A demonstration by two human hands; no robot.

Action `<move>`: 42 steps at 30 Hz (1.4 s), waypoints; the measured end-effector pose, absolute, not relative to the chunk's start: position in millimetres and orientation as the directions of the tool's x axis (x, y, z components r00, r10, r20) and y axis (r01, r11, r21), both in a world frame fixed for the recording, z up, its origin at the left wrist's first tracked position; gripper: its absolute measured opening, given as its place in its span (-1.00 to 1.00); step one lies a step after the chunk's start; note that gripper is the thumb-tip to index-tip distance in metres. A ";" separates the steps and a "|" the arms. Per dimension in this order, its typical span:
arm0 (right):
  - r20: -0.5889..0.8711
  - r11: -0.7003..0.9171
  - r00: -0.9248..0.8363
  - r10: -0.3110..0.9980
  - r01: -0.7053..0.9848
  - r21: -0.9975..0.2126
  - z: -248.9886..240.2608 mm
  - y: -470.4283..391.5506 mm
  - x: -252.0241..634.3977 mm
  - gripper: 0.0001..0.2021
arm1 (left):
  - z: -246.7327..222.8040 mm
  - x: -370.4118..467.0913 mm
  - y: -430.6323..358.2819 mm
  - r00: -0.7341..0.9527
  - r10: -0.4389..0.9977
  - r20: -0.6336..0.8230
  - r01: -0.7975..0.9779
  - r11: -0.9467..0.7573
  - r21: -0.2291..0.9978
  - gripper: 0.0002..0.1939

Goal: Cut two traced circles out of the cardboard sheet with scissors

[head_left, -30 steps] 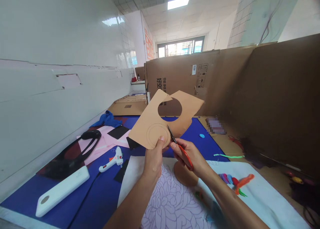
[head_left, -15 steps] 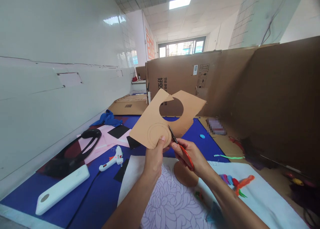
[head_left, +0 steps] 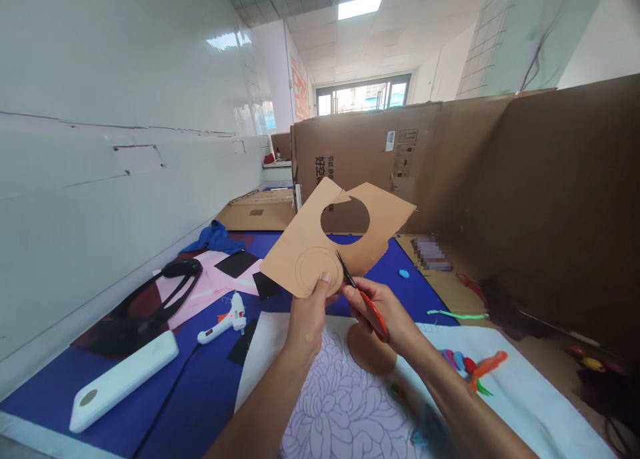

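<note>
**Cardboard [head_left: 285, 252] best turned into steady scissors [head_left: 374, 309]**

Along the outer drawn ring [head_left: 296, 272], short snips would probably give the smoothest curve, with the cardboard rotated and the left thumb [head_left: 324, 283] clear of the blades. The cardboard is pinched, tilted, in the left hand [head_left: 307, 322], its fingers mostly hidden behind. By the right hand [head_left: 385, 305], the red handles are gripped, blades angled up and leftward; their opening cannot be told. Below the hands lies a brown disc [head_left: 367, 353].
</note>
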State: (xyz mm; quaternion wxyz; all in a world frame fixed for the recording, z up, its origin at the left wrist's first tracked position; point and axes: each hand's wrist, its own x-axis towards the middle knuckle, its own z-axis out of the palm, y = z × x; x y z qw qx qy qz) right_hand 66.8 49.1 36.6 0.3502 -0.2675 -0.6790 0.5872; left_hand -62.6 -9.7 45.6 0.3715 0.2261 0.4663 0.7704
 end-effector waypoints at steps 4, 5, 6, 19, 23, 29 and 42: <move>0.165 0.165 -0.611 0.774 -0.056 -0.985 36.3 48.9 67.4 -0.45 | 43.8 -62.8 -8.9 -0.620 0.785 0.009 -0.359 -0.294 0.886 -0.60; 0.166 0.167 -0.612 0.774 -0.057 -0.984 36.1 49.2 67.5 -0.45 | 43.7 -62.8 -9.0 -0.618 0.786 0.013 -0.357 -0.295 0.886 -0.60; 0.168 0.168 -0.613 0.772 -0.058 -0.984 35.8 49.6 67.6 -0.45 | 43.7 -62.8 -9.1 -0.617 0.787 0.017 -0.356 -0.298 0.886 -0.61; 0.172 0.164 -0.621 0.764 -0.070 -0.984 32.8 52.5 68.0 -0.48 | 46.5 -63.1 -11.9 -0.595 0.803 0.019 -0.368 -0.294 0.882 -0.60; 0.166 0.158 -0.624 0.764 -0.068 -0.985 31.8 53.4 68.4 -0.47 | 48.1 -62.4 -12.8 -0.592 0.806 0.014 -0.377 -0.293 0.879 -0.62; 0.148 0.163 -0.614 0.775 -0.032 -0.986 37.8 51.3 67.9 -0.44 | 47.0 -64.0 -12.3 -0.588 0.809 0.023 -0.359 -0.286 0.888 -0.60; 0.168 0.171 -0.627 0.760 -0.056 -0.984 35.5 53.5 69.9 -0.48 | 46.9 -66.0 -11.5 -0.574 0.818 0.033 -0.358 -0.287 0.889 -0.59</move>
